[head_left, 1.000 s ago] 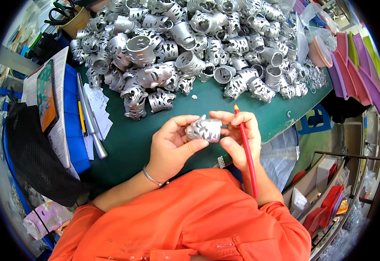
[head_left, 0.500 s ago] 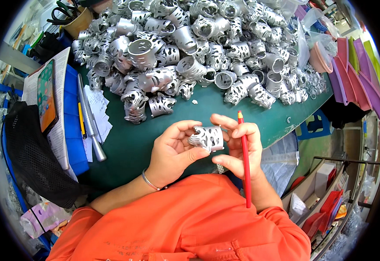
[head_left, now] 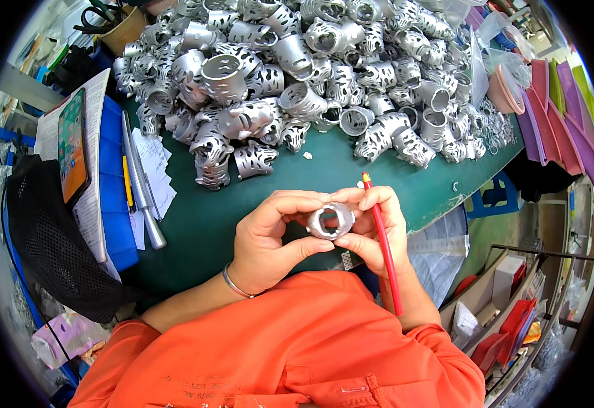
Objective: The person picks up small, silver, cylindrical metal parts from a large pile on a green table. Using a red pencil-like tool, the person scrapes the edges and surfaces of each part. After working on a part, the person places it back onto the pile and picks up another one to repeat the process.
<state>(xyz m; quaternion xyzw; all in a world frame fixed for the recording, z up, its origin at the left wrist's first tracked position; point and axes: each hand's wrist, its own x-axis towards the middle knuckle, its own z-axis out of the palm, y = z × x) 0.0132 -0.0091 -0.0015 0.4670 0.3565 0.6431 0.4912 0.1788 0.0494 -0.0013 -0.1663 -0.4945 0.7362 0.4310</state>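
Between my two hands sits a silver metal ring-shaped piece with cut-outs [head_left: 348,223], its round opening turned up toward me. My left hand [head_left: 270,230] grips its left side with thumb and fingers. On the opposite side, the fingertips and thumb of my right hand [head_left: 378,224] touch it. A slim red pencil [head_left: 387,262] is also tucked in my right hand, slanting across the fingers with its tip pointing away from me. Beyond my hands, a big heap of similar silver openwork pieces [head_left: 304,102] covers the far part of the green table [head_left: 195,224].
At left lie a blue tray [head_left: 117,197] with papers, a phone [head_left: 74,149], a tapered metal rod [head_left: 149,217] and a black mesh bag [head_left: 52,245]. Small rings [head_left: 497,129] lie at the heap's right end, near pink and purple folders [head_left: 548,122]. A shelf rack stands lower right.
The silver piece has been turned from side-on to show its open end. My right fingers have closed in on it, and the red pencil has tilted and shifted slightly.
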